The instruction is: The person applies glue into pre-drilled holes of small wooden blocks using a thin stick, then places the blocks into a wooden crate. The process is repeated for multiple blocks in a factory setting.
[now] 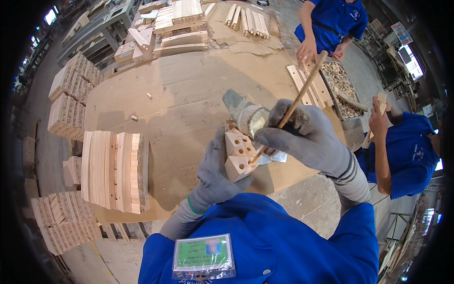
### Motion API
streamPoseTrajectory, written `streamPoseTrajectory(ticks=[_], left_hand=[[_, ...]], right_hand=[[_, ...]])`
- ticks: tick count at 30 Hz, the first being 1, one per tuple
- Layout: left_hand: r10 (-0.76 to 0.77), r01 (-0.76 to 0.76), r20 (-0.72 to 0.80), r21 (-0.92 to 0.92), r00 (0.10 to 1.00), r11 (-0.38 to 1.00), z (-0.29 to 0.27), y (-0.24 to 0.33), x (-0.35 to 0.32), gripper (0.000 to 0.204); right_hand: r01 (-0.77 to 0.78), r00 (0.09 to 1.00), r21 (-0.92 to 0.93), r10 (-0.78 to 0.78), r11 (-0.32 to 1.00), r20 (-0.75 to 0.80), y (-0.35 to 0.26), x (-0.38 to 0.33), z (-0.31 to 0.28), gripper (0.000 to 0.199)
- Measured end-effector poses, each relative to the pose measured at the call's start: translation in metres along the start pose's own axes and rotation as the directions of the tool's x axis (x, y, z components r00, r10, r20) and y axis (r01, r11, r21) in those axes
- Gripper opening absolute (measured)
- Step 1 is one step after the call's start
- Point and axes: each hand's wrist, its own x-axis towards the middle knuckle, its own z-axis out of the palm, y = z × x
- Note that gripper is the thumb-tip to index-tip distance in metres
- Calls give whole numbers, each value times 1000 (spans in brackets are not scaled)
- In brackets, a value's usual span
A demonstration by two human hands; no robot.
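My left hand (215, 173), in a grey glove, grips a bunch of pale wooden pieces (235, 166) along their left side. Round holes show in their ends, which face up. My right hand (309, 137), gloved too, is closed around a long thin wooden stick (306, 87). The stick slants down to the left, and its lower tip meets a hole in the nearest piece. Just beyond the pieces stands a round container (243, 118) with a whitish substance inside, partly covered by my right hand.
Stacked wooden rails (113, 170) lie left on the cardboard-covered table (175, 99); more wood (182, 19) is piled at the far side. A tray of small dowels (347, 90) stands right, near two co-workers in blue. Two loose dowels (135, 118) lie left of middle.
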Motion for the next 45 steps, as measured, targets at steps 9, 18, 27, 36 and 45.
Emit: streamPoseTrajectory(ticks=[9,18,27,36,45], left_hand=[[-29,29,-12,27,1000,999,-3,4,1,118],[-80,79,13,56,997,995,-5,4,1,118],[11,-11,-81,-3,997,1000,-1,0,-1,109],[167,-171,-211,-3,963,985,-23,4,2,111],[599,-465,53,686,799,559,-87,107,44,73]], right_hand=[[-55,993,320,86,946,-82,3,0,3,22],[-105,994,59,104,993,17,-12,5,12,16],[16,999,-122,-12,992,35,-14,8,12,19],[177,970,347,-103,921,-222,-9,-2,-19,17],[-4,997,659,-48,752,61,24,34,23,48]])
